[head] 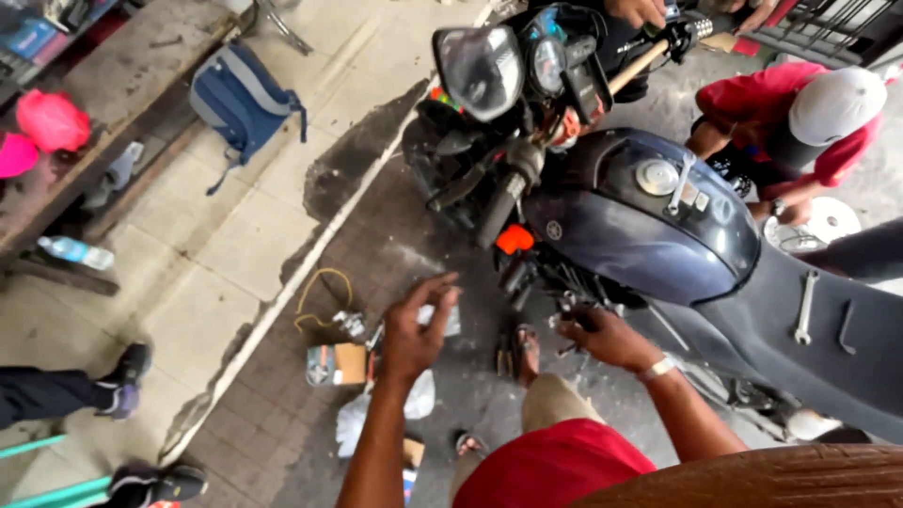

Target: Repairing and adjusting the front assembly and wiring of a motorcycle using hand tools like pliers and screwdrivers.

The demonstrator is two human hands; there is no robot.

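A dark blue motorcycle [640,235] stands in front of me, its fuel tank in the middle and its headlight at the top. My right hand [602,336] reaches into the engine area below the tank and touches the parts there; whether it grips something I cannot tell. My left hand [419,329] hovers in the air over the floor, fingers apart, holding nothing. A silver wrench [805,308] lies on the black seat.
A person in a red shirt and white cap [809,118] crouches on the far side of the motorcycle. Small boxes [336,364], white bags and a yellow cord [320,296] lie on the floor. A blue backpack [240,94] leans by a bench at the upper left.
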